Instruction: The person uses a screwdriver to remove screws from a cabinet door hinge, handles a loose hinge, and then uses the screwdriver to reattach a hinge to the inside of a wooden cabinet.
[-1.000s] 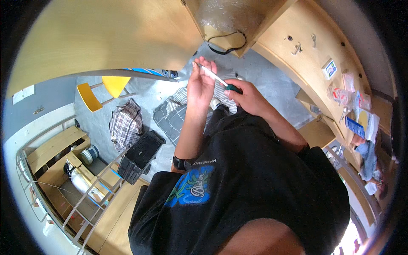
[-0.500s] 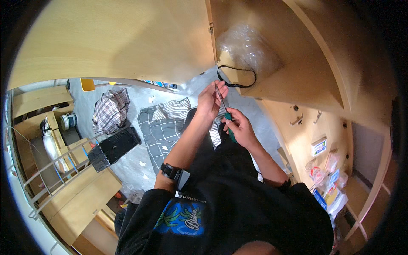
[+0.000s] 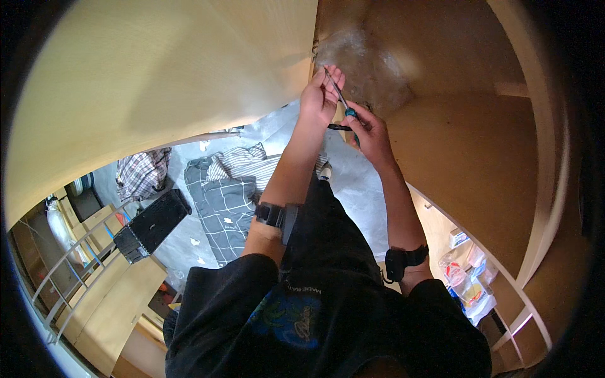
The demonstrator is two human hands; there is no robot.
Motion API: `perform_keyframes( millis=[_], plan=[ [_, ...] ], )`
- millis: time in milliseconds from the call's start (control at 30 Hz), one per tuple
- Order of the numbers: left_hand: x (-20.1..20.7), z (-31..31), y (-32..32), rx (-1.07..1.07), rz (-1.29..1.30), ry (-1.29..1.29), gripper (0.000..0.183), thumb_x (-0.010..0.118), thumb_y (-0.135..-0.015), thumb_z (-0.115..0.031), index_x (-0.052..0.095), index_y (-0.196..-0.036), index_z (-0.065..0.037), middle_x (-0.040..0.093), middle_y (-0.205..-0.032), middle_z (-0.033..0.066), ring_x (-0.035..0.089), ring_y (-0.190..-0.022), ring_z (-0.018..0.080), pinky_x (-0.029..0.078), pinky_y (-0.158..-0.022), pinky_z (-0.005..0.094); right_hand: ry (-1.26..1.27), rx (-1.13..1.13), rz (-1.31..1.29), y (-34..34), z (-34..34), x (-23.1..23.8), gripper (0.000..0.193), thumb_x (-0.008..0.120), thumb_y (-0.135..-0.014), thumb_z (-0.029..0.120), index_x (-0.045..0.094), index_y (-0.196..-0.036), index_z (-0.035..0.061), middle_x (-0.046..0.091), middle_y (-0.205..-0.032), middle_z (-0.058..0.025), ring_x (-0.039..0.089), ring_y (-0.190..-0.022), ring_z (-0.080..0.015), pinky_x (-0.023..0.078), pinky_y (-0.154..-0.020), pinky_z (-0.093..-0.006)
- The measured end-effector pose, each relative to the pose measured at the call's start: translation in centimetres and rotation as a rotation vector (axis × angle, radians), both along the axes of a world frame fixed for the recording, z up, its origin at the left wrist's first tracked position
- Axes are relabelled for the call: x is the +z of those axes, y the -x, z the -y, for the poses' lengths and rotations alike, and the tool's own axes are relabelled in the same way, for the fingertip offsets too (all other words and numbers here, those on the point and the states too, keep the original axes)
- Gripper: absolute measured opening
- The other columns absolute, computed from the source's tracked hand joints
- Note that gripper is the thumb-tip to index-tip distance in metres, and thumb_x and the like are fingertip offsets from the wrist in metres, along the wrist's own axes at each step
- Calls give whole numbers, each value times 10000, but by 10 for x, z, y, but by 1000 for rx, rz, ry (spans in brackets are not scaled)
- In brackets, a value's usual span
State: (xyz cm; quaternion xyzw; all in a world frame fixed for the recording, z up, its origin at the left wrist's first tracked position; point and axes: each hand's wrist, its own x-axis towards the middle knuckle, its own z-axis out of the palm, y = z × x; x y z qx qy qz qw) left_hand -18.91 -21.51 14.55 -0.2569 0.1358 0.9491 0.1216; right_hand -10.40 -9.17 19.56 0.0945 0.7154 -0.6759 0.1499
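Note:
A screwdriver [image 3: 336, 90] with a dark shaft and a green handle spans my two hands. My right hand [image 3: 373, 140] is closed around the handle. At the shaft's tip, my left hand [image 3: 320, 99] pinches with thumb and fingers, palm partly turned up; whether a small part sits there is too small to tell. Both hands are up close to the edge of a pale wooden door [image 3: 189, 63], near a metal hinge [image 3: 314, 50]. Behind them is the inside of a wooden cabinet [image 3: 463, 135], with clear plastic wrapping [image 3: 368, 63] at its back.
Below on the grey floor lie checked dark bedding [image 3: 220, 214] and a plaid cloth [image 3: 144, 173]. A black crate [image 3: 151, 225] stands beside a metal rail [image 3: 82, 277] at left. Plastic bags and packets [image 3: 466, 274] sit at lower right.
Both my hands have moved up and forward with the screwdriver, closer to the hinge edge of the door. The cabinet and door now fill more of the view.

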Motion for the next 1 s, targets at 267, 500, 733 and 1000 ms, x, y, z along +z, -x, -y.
perform_keyframes(
  millis=[267,500,733,1000],
  plan=[
    [-15,-3,22,77,10,14,178,456,-943,-164,503,-1021,-12,613,-978,103,624,-878,224,506,-870,392,21,16,28,29,-7,-10,344,557,-875,114,537,-1210,40,633,-807,-36,464,-524,-60,411,-476,-206],
    [-16,-1,27,95,-5,20,187,452,-945,-165,498,-1039,-11,610,-993,100,625,-882,226,511,-865,387,33,54,17,37,-7,-13,340,567,-875,128,542,-1202,35,624,-806,-21,449,-514,-52,395,-461,-204],
    [-16,4,26,98,-1,48,189,451,-945,-177,537,-1034,-35,629,-1000,79,621,-943,198,485,-916,383,36,83,39,45,-8,-12,332,575,-864,111,552,-1183,23,631,-796,-27,453,-514,-50,379,-452,-204],
    [-14,9,28,92,-28,17,190,441,-951,-175,492,-1036,-13,613,-1001,110,621,-905,223,510,-867,375,55,48,35,43,2,-13,336,574,-856,87,554,-1185,26,630,-786,-22,455,-509,-54,382,-460,-202]
  ],
)
